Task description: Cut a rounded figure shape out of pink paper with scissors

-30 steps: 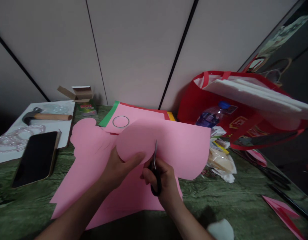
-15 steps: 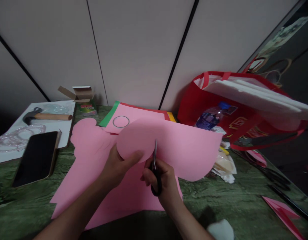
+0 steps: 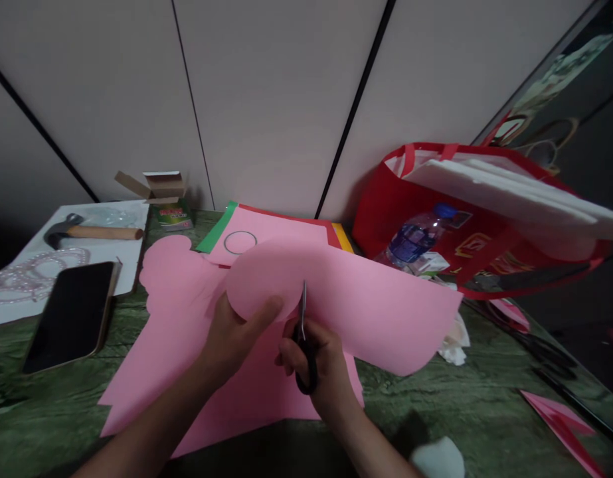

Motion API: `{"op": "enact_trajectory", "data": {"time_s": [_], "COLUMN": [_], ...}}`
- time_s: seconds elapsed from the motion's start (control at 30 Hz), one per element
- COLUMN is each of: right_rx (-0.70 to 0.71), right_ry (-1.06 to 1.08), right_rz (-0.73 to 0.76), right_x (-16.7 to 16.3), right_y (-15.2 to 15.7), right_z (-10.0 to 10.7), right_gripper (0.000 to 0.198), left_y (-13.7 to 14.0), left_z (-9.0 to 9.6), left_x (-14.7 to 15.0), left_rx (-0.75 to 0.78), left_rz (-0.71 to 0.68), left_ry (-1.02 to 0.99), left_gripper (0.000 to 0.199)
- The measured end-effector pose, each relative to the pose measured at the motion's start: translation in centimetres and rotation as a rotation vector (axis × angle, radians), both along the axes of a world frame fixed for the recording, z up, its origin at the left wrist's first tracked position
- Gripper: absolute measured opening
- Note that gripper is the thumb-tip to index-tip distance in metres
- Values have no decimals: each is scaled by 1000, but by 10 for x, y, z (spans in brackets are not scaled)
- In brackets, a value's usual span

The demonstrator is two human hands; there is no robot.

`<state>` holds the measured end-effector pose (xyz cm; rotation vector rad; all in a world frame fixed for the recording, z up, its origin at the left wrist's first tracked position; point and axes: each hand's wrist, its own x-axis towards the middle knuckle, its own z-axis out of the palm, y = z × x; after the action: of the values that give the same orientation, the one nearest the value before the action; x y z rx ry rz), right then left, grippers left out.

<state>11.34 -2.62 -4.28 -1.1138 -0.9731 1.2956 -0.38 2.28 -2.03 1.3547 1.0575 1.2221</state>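
My left hand [image 3: 236,332] pinches a curved sheet of pink paper [image 3: 376,299] near its rounded left end, thumb on top and the other fingers beneath. Black-handled scissors [image 3: 306,362] are in my right hand [image 3: 323,358], fingers through the loops. Their blades point away from me and sit in the paper's near edge, just right of my left thumb; they look nearly closed. Below both hands lie more pink paper pieces [image 3: 236,398], one with a scalloped outline at its far left.
A phone [image 3: 72,315], a hammer [image 3: 101,232] and a beaded string [image 3: 42,269] lie at left, near an opened small box [image 3: 171,206]. Behind are coloured sheets with a thin ring [image 3: 240,242]. A red bag [image 3: 386,199] and a plastic bottle [image 3: 416,239] stand at right.
Both hands have shifted slightly left with the paper and scissors. The sheet's right end has swung lower and further right, showing more of the bottle.
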Motion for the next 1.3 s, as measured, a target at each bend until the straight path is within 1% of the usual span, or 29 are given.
{"op": "enact_trajectory", "data": {"time_s": [0.1, 0.27, 0.4, 0.47, 0.53, 0.63, 0.73, 0.9, 1.03, 1.3], "right_rx": [5, 50, 62, 61, 54, 49, 47, 48, 76, 71], "right_ry": [0, -3, 11, 11, 9, 18, 21, -19, -23, -53], "right_rz": [18, 50, 30, 20, 17, 16, 22, 11, 2, 13], "right_x": [0, 5, 6, 6, 6, 6, 7, 7, 7, 7], "right_y": [0, 1, 1, 2, 3, 4, 4, 5, 5, 5], "right_z": [-3, -6, -4, -4, -3, -1, 0, -4, -5, -1], "right_gripper": [20, 19, 22, 23, 24, 26, 26, 27, 26, 25], "left_y": [-3, -6, -10, -11, -13, -15, -17, -16, -14, -14], "left_z": [3, 7, 10, 12, 15, 19, 22, 21, 19, 15], "left_x": [2, 4, 7, 9, 10, 13, 14, 13, 11, 12], "left_rx": [-36, -92, -113, -122, -126, -138, -154, -170, -159, -169], "left_rz": [-20, -31, 40, 39, 45, 85, 85, 79, 63, 78], "left_ry": [65, 66, 41, 47, 53, 54, 60, 126, 133, 12], "left_gripper": [20, 15, 25, 29, 29, 25, 24, 27, 33, 31]}}
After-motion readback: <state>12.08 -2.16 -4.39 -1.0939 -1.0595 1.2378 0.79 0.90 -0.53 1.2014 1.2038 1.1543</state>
